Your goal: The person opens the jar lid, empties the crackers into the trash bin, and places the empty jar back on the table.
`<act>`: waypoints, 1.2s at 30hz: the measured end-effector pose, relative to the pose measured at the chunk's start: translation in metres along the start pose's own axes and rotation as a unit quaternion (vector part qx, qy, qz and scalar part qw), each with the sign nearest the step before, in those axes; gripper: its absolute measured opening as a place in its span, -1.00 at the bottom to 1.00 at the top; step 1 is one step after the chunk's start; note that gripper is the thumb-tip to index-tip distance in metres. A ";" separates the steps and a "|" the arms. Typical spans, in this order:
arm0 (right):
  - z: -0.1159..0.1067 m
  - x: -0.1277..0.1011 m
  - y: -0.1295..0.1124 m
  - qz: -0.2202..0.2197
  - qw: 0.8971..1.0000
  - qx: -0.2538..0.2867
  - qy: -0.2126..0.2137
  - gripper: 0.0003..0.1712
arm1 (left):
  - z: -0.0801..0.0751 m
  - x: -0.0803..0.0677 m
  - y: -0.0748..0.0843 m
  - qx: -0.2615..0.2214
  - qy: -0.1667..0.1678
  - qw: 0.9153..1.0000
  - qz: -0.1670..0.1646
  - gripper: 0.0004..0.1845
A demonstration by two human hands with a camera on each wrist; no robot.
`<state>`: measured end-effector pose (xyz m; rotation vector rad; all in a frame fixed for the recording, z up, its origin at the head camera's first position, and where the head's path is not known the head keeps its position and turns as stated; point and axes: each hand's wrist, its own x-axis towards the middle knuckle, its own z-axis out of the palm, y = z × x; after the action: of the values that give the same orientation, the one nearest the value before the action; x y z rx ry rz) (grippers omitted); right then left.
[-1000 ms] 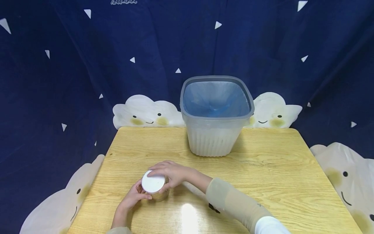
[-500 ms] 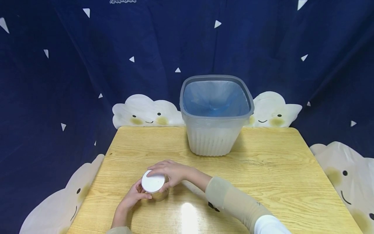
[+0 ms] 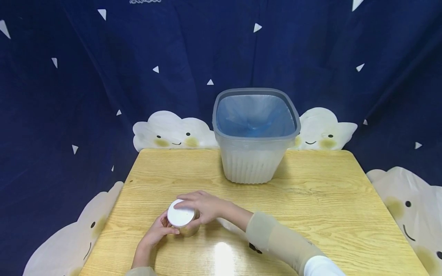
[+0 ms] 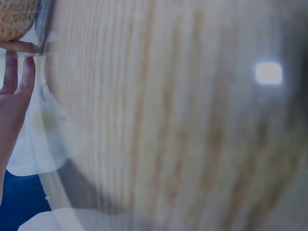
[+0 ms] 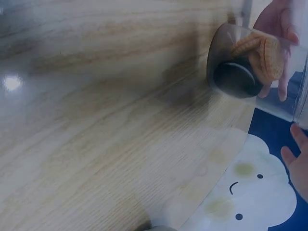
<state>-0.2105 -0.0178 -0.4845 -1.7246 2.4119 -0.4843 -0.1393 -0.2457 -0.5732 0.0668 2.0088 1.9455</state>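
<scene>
A clear jar (image 3: 192,228) with a white lid (image 3: 180,217) stands on the wooden table (image 3: 310,207) near its front left. My left hand (image 3: 159,230) grips the jar's body from the near side. My right hand (image 3: 202,205) curls over the lid from the right, fingers on its rim. The right wrist view shows the jar (image 5: 250,72) holding tan round biscuits (image 5: 265,54) and a dark one (image 5: 236,79), with my right fingertips (image 5: 297,161) at the frame's edge. In the left wrist view my left hand (image 4: 12,101) touches the jar (image 4: 21,19).
A translucent square bin (image 3: 252,165) lined with a blue bag stands at the table's far middle. A dark blue cloth with white clouds hangs behind and around the table. Bare wood stretches to the right of my arm.
My right forearm has shifted slightly toward me. Both hands stay on the jar, which has not moved.
</scene>
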 end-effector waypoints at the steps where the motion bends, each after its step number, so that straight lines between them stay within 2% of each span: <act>1: 0.001 -0.001 -0.002 0.005 1.000 -0.003 0.009 -0.19 | 0.000 0.000 0.000 0.000 -0.001 1.000 0.002 -0.06; 6: 0.007 -0.001 -0.012 0.044 0.996 -0.037 0.065 -0.19 | 0.000 0.000 0.000 0.000 0.002 1.000 0.000 -0.07; 12: 0.015 -0.001 -0.026 0.109 0.985 -0.058 0.123 -0.19 | 0.000 -0.001 0.001 -0.004 0.002 1.000 0.002 -0.09; 19: 0.022 -0.003 -0.038 0.160 0.973 -0.067 0.149 -0.12 | 0.000 0.000 0.000 -0.010 -0.001 1.000 0.009 -0.07; 29: 0.027 -0.002 -0.042 0.167 0.969 -0.081 0.162 -0.09 | 0.000 0.000 0.000 -0.003 0.005 1.000 -0.001 -0.09; 36: 0.029 -0.003 -0.039 0.158 0.970 -0.079 0.168 -0.09 | 0.000 0.000 0.000 -0.002 0.003 1.000 0.010 -0.10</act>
<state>-0.1664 -0.0318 -0.4986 -1.3549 2.9694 -0.5948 -0.1396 -0.2459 -0.5737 0.0817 2.0157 1.9630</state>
